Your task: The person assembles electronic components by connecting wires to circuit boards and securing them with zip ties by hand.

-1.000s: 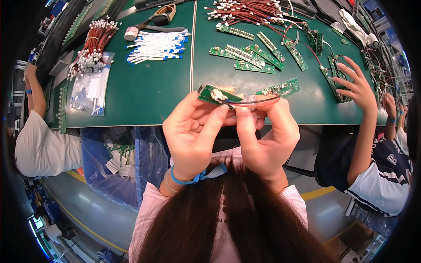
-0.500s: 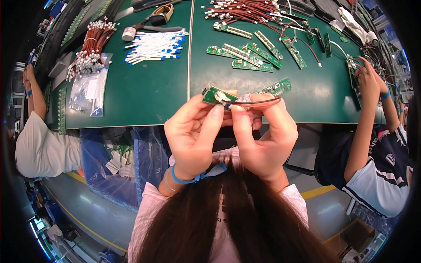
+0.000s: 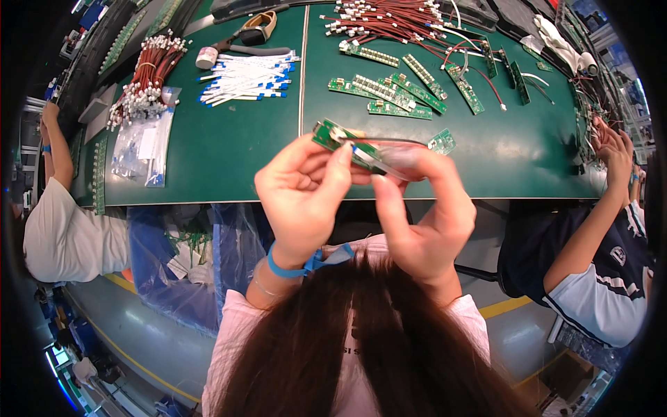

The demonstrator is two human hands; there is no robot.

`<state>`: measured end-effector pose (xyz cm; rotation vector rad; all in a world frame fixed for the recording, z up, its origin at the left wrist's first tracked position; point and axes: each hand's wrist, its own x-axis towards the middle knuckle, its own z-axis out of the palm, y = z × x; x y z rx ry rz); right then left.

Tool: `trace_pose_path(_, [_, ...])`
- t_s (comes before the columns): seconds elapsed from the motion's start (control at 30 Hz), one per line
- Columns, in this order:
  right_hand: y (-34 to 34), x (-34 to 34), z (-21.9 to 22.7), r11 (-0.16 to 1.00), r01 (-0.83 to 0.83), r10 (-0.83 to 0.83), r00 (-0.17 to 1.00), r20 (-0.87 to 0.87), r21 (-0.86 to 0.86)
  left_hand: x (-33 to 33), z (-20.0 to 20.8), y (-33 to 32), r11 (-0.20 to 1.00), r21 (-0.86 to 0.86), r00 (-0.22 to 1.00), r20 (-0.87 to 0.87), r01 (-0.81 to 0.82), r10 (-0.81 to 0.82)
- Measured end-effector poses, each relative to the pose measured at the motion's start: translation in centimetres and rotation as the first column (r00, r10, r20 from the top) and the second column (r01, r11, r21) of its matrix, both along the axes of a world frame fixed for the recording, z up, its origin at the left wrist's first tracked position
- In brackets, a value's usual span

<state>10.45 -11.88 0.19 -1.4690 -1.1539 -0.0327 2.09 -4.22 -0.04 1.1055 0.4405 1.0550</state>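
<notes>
Above the near edge of the bench, my left hand (image 3: 302, 187) pinches a long green circuit board (image 3: 325, 133) between thumb and fingers. The board is tilted, its far-left end raised. A black and red wire pair (image 3: 389, 140) runs from it to the right, and a whitish strip (image 3: 365, 157) lies along the board beside my thumb. My right hand (image 3: 438, 208) is at the board's right end, thumb drawn away from the index finger. Its fingertips are smeared by motion, so whether they grip the wires or board is unclear. Another green board (image 3: 442, 142) lies just beyond it.
Several green boards (image 3: 389, 94), a heap of red-brown cables (image 3: 389, 19), white flat cables with blue ends (image 3: 246, 76), a bundled cable bunch (image 3: 149, 76) and a plastic bag (image 3: 142, 142) lie on the green bench (image 3: 229, 153). Co-workers sit left and right; a blue lined bin (image 3: 170, 278) stands below.
My right thumb has come off the connector and moved down, its fingers spreading to the right. The board has turned, showing more length. The right co-worker's hands moved right.
</notes>
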Motion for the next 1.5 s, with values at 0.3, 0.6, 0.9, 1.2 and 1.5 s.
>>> trace_pose_path(0.3, [-2.9, 6.2, 1.2, 0.968, 0.232, -0.21, 0.959, 0.192, -0.1, 3.1, 0.5, 0.8, 0.942, -0.022, 0.934, -0.125, 0.336, -0.336])
trace_pose_path(0.6, [-8.5, 16.1, 5.1, 0.541, 0.759, -0.589, 0.649, 0.481, -0.362, 4.4, -0.3, 2.4, 0.858, 0.048, 0.759, -0.492, 0.512, -0.426])
trace_pose_path(0.9, [-5.1, 20.1, -0.1, 0.839, 0.44, -0.36, 0.89, 0.28, -0.321, 4.4, 0.5, 5.6, 0.71, 0.573, 0.706, -0.692, 0.409, 0.152])
trace_pose_path(1.2, [1.3, 17.0, -1.7, 0.996, 0.083, -0.083, 0.997, -0.002, -0.044, 7.2, -1.9, 8.0, 0.163, 0.814, 0.703, -0.567, 0.558, 0.429])
trace_pose_path(1.5, [-0.2, 15.9, 1.2, 0.925, -0.125, 0.315, 0.781, -0.539, 0.359, 6.5, -1.5, 10.9, 0.125, 0.773, 0.725, -0.629, 0.622, 0.279])
